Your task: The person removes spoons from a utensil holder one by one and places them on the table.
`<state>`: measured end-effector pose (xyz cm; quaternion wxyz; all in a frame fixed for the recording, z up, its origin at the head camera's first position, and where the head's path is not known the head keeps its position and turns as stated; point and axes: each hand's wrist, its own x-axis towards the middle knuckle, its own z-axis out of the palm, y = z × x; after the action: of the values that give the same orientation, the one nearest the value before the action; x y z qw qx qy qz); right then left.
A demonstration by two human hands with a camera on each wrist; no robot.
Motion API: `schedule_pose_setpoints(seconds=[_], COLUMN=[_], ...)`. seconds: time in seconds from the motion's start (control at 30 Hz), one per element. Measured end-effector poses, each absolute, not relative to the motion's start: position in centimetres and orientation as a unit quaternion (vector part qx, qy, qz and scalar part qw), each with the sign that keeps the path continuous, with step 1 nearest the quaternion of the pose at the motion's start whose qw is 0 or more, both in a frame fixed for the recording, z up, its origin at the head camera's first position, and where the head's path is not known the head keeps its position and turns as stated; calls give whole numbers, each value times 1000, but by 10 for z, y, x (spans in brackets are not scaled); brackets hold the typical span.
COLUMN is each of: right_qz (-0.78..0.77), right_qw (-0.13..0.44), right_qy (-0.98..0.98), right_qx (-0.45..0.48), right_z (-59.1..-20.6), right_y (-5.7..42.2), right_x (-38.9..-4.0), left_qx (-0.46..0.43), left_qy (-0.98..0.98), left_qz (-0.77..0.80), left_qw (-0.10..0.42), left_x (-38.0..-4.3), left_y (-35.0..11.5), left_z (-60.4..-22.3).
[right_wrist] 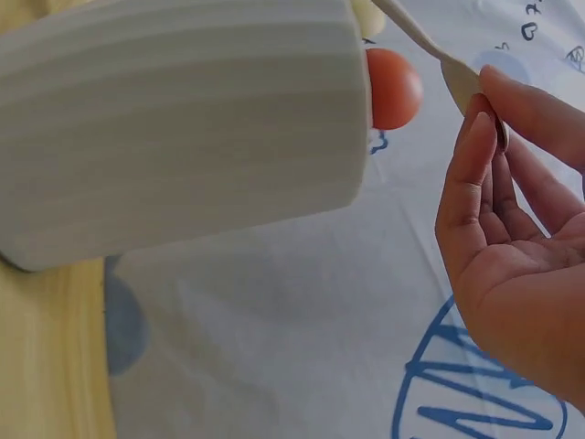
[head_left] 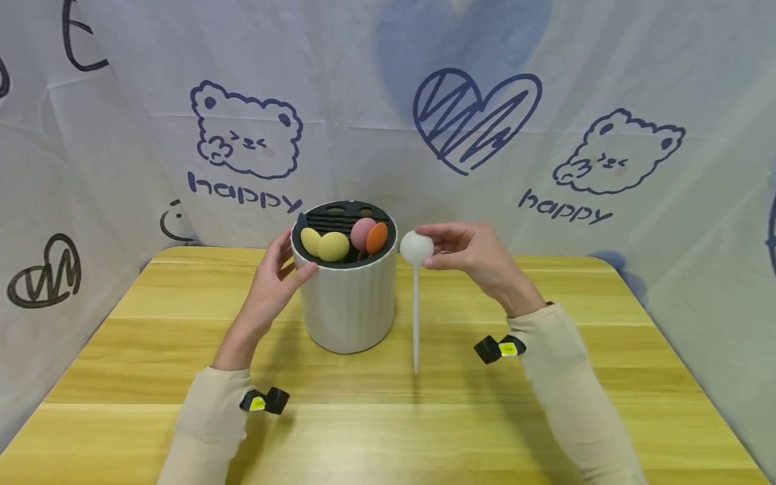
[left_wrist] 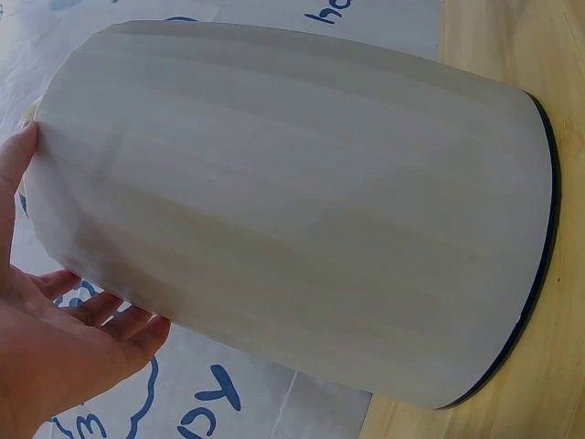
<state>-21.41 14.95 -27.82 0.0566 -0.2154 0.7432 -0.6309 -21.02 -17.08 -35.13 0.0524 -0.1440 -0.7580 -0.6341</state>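
Note:
A white ribbed utensil holder [head_left: 348, 310] with a black slotted insert stands upright on the wooden table. My left hand [head_left: 275, 279] grips its upper left side, the thumb at the front rim; in the left wrist view the fingertips [left_wrist: 128, 322] lie along the wall. To the right of the holder, my right hand [head_left: 479, 259] pinches a white spoon [head_left: 416, 249] by its bowl, between thumb and fingers. The spoon hangs bowl up, its long handle pointing down. In the right wrist view, the spoon's bowl [right_wrist: 462, 84] shows between the fingertips.
From the holder's top rise two yellow rounded heads, a pink head [head_left: 364, 232], an orange head [head_left: 377, 238] and a dark blue tip [head_left: 302, 220]. A printed white cloth [head_left: 358, 155] hangs behind the table [head_left: 339, 431]. Small black devices sit at both wrists.

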Motion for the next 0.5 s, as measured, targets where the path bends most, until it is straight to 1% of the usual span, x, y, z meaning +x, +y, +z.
schedule_pose_setpoints(seconds=[0.23,0.5], right_qz=[-624,-617], right_qw=[79,129], right_qy=[756,765], right_qx=[-183,-130], right_z=[-299,-333], right_y=[154,152], right_x=[-216,-219], left_qx=[-146,-149], left_qy=[-753,-752], left_qz=[-640,-640], left_qw=[53,57], left_x=[-210,-210], left_y=[-170,-171], left_z=[-352,-352])
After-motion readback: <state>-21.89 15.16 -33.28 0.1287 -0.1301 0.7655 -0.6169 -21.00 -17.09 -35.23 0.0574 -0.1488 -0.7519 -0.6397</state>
